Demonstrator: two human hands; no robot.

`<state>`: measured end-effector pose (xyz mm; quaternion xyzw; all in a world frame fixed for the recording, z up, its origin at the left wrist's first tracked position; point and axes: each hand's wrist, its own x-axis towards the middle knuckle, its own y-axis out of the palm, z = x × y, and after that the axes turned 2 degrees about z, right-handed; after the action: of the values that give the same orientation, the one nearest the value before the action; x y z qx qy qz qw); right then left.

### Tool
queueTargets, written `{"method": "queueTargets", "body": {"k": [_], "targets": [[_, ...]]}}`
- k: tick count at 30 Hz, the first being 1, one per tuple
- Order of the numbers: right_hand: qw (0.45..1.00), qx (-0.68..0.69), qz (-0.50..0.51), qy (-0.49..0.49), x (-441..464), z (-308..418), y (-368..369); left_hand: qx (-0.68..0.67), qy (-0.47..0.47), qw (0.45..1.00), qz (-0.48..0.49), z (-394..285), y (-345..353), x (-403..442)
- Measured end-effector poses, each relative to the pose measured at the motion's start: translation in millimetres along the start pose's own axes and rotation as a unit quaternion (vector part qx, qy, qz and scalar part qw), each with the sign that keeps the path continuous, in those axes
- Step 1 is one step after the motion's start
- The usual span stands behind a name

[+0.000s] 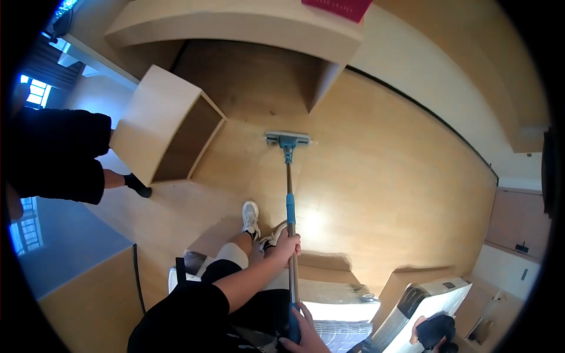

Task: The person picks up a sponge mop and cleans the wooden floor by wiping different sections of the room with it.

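Note:
A mop point(292, 266) with a metal pole and blue grips stretches away from me, and its wide blue-grey head point(288, 140) rests on the wood-coloured floor. My left hand point(286, 246) wraps round the middle of the pole. Lower down, my right hand point(304, 334) is closed on the blue grip at the near end. My white shoes point(250, 217) stand left of the pole. Just beyond the mop head is the dark opening under a wooden desk point(235, 26).
An open-fronted wooden cabinet point(156, 117) stands left of the mop head, with another person point(59, 156) in dark shorts beside it. Wrapped packages point(341, 309) lie behind my feet. Another person point(435, 329) is at the lower right. A wall runs along the right.

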<state>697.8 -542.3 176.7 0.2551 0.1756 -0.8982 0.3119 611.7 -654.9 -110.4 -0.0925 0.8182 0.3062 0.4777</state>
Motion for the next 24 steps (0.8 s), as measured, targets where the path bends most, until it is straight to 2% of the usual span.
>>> {"method": "queueTargets", "body": {"k": [3,4,6,7,8,11,12,13,15,19,21,23,24], "targets": [[0.985,-0.025,-0.062,0.160,-13.2,-79.1,69.6,0.054,0.021,0.998,-0.009,53.0,-29.1,-2.5],[0.979,-0.108,-0.107,0.133,-8.0,-105.4,84.6,0.006,0.027,1.000,-0.008,74.8,-42.2,3.4],[0.968,0.075,-0.057,0.231,-17.1,-175.9,123.6,0.005,0.045,0.999,0.002,97.8,-61.8,4.4],[0.945,0.168,-0.027,0.279,-29.1,-209.9,146.1,0.004,0.051,0.999,0.004,115.0,-75.5,2.1],[0.953,0.160,-0.092,0.240,-28.5,-224.4,168.7,0.013,0.062,0.998,0.006,134.6,-95.2,5.2],[0.943,0.220,-0.092,0.231,-22.6,-225.6,194.4,0.046,0.095,0.994,0.033,164.2,-140.0,15.2],[0.921,0.326,-0.155,0.144,-23.9,-229.6,215.2,0.049,0.105,0.992,0.040,169.9,-149.3,13.7],[0.910,0.326,-0.083,0.244,-34.8,-248.5,218.8,0.050,0.117,0.991,0.048,178.6,-152.3,10.2],[0.869,0.452,-0.072,0.189,-55.3,-281.4,250.0,0.037,0.114,0.991,0.061,196.5,-171.6,10.5],[0.813,0.559,-0.093,0.131,-106.3,-264.9,284.1,0.014,0.111,0.993,0.043,221.8,-184.2,-39.8],[0.792,0.587,-0.118,0.123,-132.3,-229.2,293.1,0.038,0.110,0.993,0.024,229.7,-191.4,-67.9],[0.783,0.597,-0.138,0.109,-152.4,-203.1,311.5,0.067,0.130,0.989,0.009,244.6,-203.9,-91.1],[0.803,0.569,-0.141,0.111,-156.0,-203.4,321.3,0.061,0.122,0.990,0.026,248.8,-211.9,-98.8]]}}
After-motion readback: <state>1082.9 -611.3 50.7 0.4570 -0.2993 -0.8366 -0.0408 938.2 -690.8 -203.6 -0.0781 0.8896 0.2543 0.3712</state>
